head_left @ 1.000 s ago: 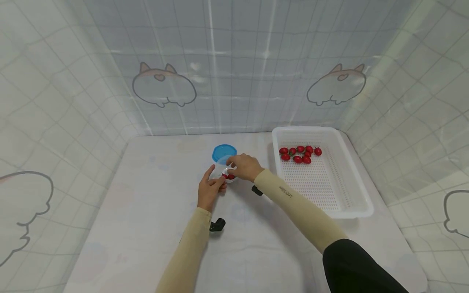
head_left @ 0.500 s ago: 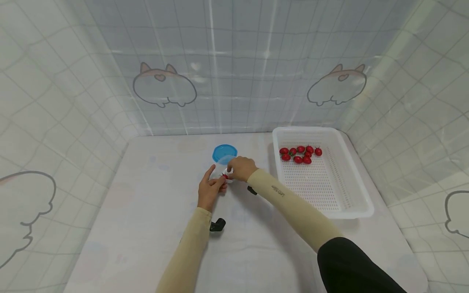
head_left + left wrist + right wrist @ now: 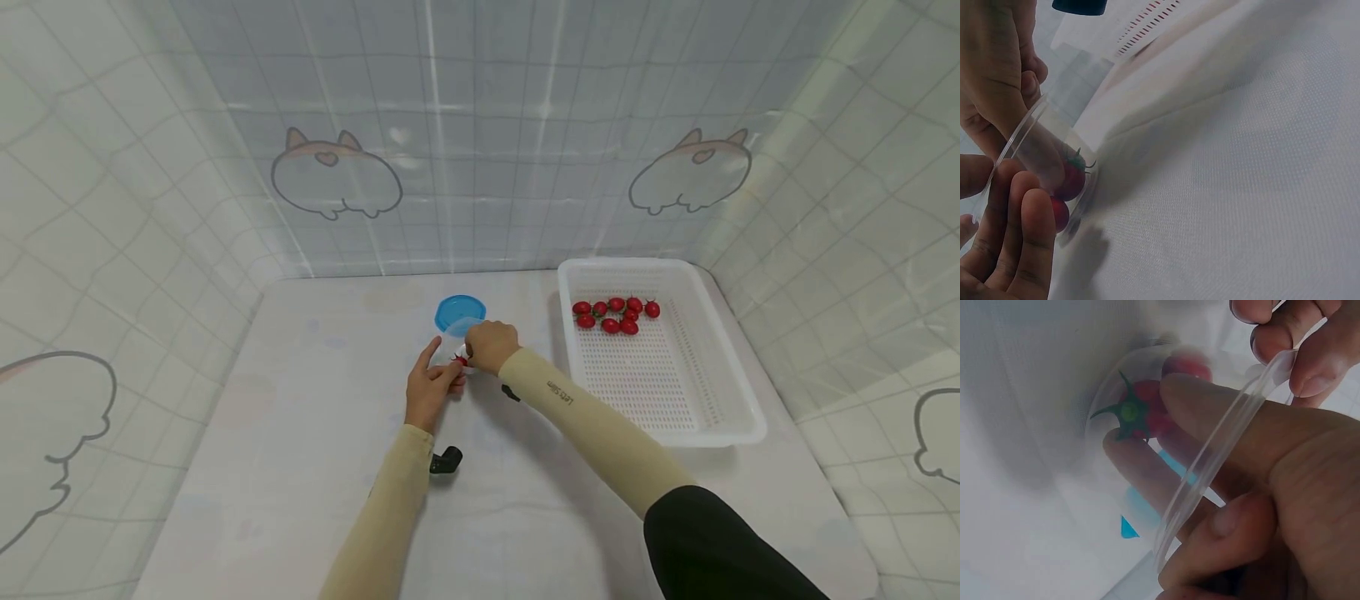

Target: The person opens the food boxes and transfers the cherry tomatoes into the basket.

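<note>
Both hands meet at a clear plastic cup [image 3: 1088, 128] on the table. My left hand [image 3: 427, 393] holds its rim between thumb and fingers. Two fingers of my right hand [image 3: 492, 346] reach down inside the cup. They pinch a cherry tomato [image 3: 1145, 394] with a green star-shaped stem top, seen through the cup wall in the right wrist view. A second red tomato [image 3: 1186, 364] lies beside it in the cup. In the head view, the right hand hides much of the cup.
Behind the cup sits a round blue lid [image 3: 459, 310]. To the right stands a white perforated basket [image 3: 720, 375], with several cherry tomatoes [image 3: 611, 326] grouped near its back left. Gridded white curtains [image 3: 495, 167] enclose the table at the back and sides.
My right hand has shifted slightly left and lower into the cup, covering more of the red tomatoes. The left hand stays on the cup, and the basket looks the same.
</note>
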Available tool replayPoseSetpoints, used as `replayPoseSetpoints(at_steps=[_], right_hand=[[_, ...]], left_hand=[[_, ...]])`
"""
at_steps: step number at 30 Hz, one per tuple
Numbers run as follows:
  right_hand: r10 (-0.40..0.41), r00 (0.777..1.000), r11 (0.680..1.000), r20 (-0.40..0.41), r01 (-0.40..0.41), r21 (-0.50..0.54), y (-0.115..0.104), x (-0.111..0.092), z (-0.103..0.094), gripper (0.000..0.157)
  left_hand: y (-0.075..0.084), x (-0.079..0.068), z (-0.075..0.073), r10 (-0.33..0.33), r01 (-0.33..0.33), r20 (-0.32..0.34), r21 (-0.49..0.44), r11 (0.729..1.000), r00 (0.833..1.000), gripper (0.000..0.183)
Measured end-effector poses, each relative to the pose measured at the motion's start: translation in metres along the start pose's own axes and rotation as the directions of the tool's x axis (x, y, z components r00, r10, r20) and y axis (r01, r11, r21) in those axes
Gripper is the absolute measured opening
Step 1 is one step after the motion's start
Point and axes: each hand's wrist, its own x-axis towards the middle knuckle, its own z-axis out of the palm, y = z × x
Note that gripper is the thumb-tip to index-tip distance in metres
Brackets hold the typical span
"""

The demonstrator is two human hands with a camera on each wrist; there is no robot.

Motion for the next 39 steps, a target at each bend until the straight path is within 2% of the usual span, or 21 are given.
replayPoseSetpoints(at_steps=[8,15,21,27,32,39], right_hand=[[-0.004,1.000,1.000,-0.003,0.004,0.029,0.001,-0.001,-0.001,0.016],[-0.028,0.999,0.996,-0.016,0.030,0.082,0.005,-0.004,-0.003,0.022],[-0.036,0.999,0.989,-0.024,0.039,0.141,0.009,-0.008,-0.004,0.020],[-0.067,0.995,0.979,-0.067,0.079,0.186,0.014,-0.010,-0.006,0.015],[-0.081,0.992,0.970,-0.101,0.101,0.222,0.018,-0.013,-0.011,0.018],[-0.078,0.986,0.953,-0.147,0.117,0.280,0.025,-0.022,-0.021,0.020]], left_hand=[[0.001,-0.001,-0.001,-0.009,0.009,0.020,-0.023,1.000,1.000,0.070],[0.000,0.000,0.001,-0.005,0.005,-0.008,0.012,1.000,1.000,0.066],[0.000,0.000,0.002,0.010,-0.010,-0.015,0.007,1.000,1.000,0.067],[0.001,0.002,-0.001,-0.031,0.031,0.010,-0.006,1.000,0.999,0.067],[0.002,0.003,-0.003,-0.053,0.054,0.039,-0.018,0.998,0.998,0.069],[0.002,0.002,0.000,-0.035,0.035,0.003,0.025,0.999,0.999,0.067]])
